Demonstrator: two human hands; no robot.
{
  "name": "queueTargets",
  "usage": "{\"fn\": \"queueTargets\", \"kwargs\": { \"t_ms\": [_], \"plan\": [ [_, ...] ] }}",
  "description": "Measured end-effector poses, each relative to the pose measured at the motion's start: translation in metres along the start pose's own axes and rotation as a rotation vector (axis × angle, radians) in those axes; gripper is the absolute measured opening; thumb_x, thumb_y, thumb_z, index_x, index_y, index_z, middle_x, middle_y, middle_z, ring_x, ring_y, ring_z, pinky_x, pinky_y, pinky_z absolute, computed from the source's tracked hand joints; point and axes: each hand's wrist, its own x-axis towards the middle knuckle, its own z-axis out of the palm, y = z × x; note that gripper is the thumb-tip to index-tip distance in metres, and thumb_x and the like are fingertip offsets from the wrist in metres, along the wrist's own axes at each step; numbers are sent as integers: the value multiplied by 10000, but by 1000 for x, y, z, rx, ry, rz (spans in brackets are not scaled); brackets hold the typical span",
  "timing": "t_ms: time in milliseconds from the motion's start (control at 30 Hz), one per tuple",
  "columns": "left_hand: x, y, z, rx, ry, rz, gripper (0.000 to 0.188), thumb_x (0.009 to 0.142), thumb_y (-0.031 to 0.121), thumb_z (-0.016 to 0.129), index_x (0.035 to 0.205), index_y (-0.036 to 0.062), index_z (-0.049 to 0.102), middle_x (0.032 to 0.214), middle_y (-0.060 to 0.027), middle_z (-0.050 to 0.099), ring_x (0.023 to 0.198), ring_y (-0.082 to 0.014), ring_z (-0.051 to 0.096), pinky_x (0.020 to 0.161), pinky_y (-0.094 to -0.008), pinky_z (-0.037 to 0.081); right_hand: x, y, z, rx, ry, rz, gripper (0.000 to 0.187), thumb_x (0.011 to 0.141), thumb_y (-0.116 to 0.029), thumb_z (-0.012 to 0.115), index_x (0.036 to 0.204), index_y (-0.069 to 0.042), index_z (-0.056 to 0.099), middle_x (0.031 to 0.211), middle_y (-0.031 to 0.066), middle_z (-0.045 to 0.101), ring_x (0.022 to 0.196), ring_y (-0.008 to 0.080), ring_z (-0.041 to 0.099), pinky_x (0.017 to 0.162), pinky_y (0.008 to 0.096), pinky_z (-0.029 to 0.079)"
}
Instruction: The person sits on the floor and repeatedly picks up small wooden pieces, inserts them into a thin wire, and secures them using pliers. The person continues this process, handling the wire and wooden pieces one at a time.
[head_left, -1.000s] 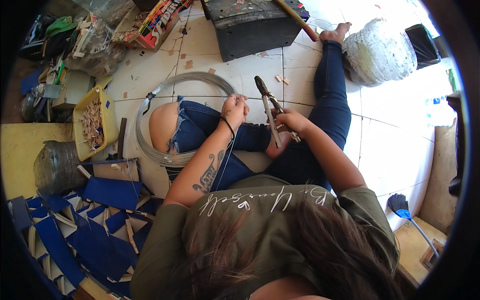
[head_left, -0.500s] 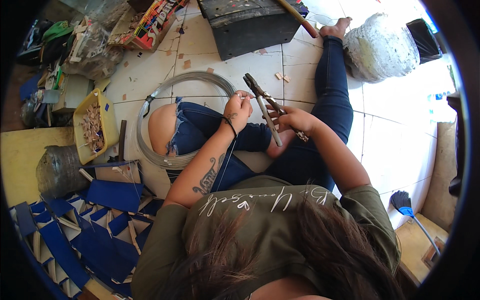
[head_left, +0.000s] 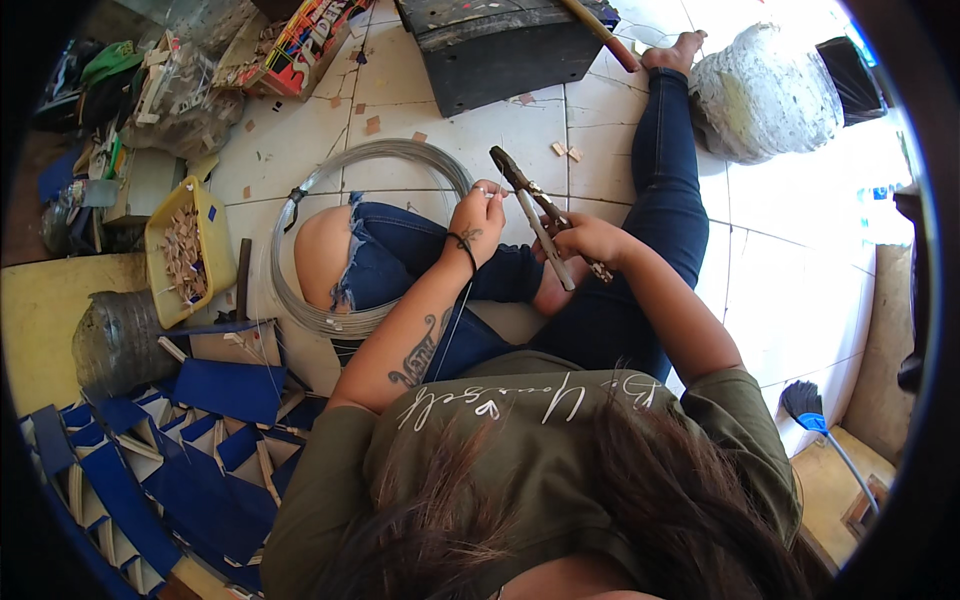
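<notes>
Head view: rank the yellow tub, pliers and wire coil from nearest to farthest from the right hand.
1. Pliers: held in the right hand.
2. Wire coil: to the hand's left.
3. Yellow tub: farther left, beyond the coil.

The left forearm (head_left: 410, 330) reaches forward and slants to the right; the left hand (head_left: 478, 218) is closed, with thumb and finger pressed together. The right forearm (head_left: 682, 305) slants to the left, and the right hand (head_left: 592, 243) is curled, gripping. The hands are near, but apart.
</notes>
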Motion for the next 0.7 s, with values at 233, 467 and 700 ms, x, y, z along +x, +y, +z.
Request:
{"fn": "queueTargets", "kwargs": {
  "t_ms": [233, 467, 700],
  "plan": [
    [0, -1, 0, 11, -5, 11, 138, 888, 102, 372, 914, 9, 472, 526, 4, 440, 456, -54, 373, 452, -217, 322, -3, -4, -1, -121, 7, -46, 430, 715, -66, 460, 1137, 6, 423, 977, 120, 570, 829, 172, 576, 708, 258, 454],
    [-1, -3, 2, 108, 60, 61, 148, 865, 104, 395, 896, 0, 495, 543, -50, 482, 491, -147, 454, 496, -279, 372, 6, 6, -6, -124, 1, 68, 276, 701, -69, 476, 949, 45, 516, 837, 112, 588, 726, 182, 598, 677, 261, 468],
    [-4, 16, -4, 18, -63, -71, 197, 880, 113, 358, 962, -9, 489, 546, -26, 500, 401, -96, 433, 424, -238, 372, 11, 16, -2, 12, 75, 40, 216, 696, -97, 488, 832, 58, 549, 748, 117, 593, 655, 196, 602, 613, 282, 486]
  ]
}}
